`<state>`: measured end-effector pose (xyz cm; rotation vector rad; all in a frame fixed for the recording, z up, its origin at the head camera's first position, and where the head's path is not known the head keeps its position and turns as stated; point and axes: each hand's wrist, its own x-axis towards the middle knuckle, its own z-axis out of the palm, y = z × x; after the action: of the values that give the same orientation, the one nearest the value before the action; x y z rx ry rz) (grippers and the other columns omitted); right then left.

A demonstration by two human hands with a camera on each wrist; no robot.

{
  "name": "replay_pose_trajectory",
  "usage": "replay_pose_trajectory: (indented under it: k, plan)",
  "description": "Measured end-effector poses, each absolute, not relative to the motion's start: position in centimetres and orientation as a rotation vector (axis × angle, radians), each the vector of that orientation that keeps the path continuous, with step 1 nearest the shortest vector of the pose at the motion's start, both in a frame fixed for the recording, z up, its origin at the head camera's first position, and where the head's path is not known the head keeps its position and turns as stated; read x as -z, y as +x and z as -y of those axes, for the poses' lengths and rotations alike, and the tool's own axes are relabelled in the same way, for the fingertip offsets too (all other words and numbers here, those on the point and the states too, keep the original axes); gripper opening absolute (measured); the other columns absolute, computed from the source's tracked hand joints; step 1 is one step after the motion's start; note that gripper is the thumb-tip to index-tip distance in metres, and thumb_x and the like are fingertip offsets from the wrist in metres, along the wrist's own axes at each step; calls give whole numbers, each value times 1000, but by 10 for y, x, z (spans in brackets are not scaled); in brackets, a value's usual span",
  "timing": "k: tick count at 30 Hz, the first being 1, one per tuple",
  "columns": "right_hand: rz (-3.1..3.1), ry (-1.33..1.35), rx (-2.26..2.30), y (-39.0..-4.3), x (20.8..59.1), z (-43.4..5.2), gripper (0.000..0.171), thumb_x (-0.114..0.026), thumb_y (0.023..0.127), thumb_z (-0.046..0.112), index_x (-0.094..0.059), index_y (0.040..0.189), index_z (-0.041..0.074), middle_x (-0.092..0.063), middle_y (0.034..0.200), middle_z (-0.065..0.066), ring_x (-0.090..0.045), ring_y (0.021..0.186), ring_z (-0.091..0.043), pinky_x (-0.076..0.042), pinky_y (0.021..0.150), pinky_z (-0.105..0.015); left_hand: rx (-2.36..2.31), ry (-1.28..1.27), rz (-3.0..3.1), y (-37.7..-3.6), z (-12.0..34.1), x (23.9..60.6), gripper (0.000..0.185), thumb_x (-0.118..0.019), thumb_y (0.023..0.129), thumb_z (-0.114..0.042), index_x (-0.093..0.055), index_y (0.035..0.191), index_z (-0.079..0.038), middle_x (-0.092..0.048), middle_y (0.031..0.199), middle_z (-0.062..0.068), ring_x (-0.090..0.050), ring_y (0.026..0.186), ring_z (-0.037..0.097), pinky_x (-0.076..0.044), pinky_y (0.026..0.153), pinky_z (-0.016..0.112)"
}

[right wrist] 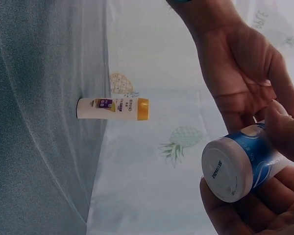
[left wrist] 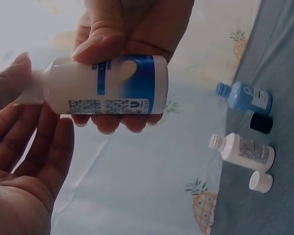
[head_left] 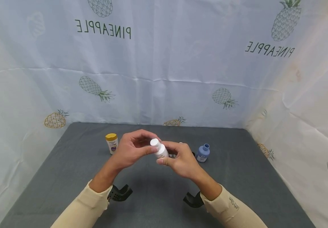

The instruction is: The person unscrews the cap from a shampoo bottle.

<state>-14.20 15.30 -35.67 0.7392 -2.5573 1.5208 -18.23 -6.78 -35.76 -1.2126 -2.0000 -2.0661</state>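
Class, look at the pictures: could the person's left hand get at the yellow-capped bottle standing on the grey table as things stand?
Probably yes. The yellow-capped bottle stands alone just beyond the left hand with nothing between them. But that hand is at the cap of the white bottle, so it must let go first.

1. The bottle [left wrist: 108,85] between the fingers of both hands is white, with a blue band curving round its body, a printed barcode panel and a white cap.
2. Beyond the left hand's [head_left: 129,148] fingers stands a white bottle with a yellow cap [head_left: 111,143] and a purple mark on its label.
3. Past the right hand's [head_left: 182,160] fingertips, a blue bottle [head_left: 202,153] carries a white label; beside it lie a black cap [left wrist: 261,123], an uncapped white bottle [left wrist: 242,151] with dark print, and a white cap [left wrist: 260,181].
4. The table [head_left: 238,177] is dark grey.
5. The backdrop cloth [head_left: 164,79] is pale white, patterned with green and yellow pineapples and dark lettering.
6. Both sleeves [head_left: 229,209] are cream.
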Motion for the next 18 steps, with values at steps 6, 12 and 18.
replay_pose_trajectory:
  k: [6,12,18]
  plan:
    - [2549,740,-1513,-142,357,-154,45,-84,88,10,-72,131,8,-77,122,-8,-72,100,-18,-62,91,-39,2075,-1153,2003,-182,63,358,28,-81,89,-2,-68,113,4,-69,110,-7,-70,100,12,-61,94,28]
    - [2560,739,-1507,-143,358,-155,43,-83,88,10,-72,130,10,-77,117,-6,-71,94,-15,-61,87,-29,2111,-1139,1924,-182,57,361,26,-82,87,2,-62,104,4,-71,111,-5,-72,104,13,-61,97,30]
    - [2555,732,-1523,-143,358,-157,44,-83,88,10,-72,130,9,-77,119,-6,-71,95,-14,-61,87,-28,2156,-1149,1907,-181,55,363,29,-81,88,2,-60,108,6,-72,112,-7,-73,104,11,-61,93,27]
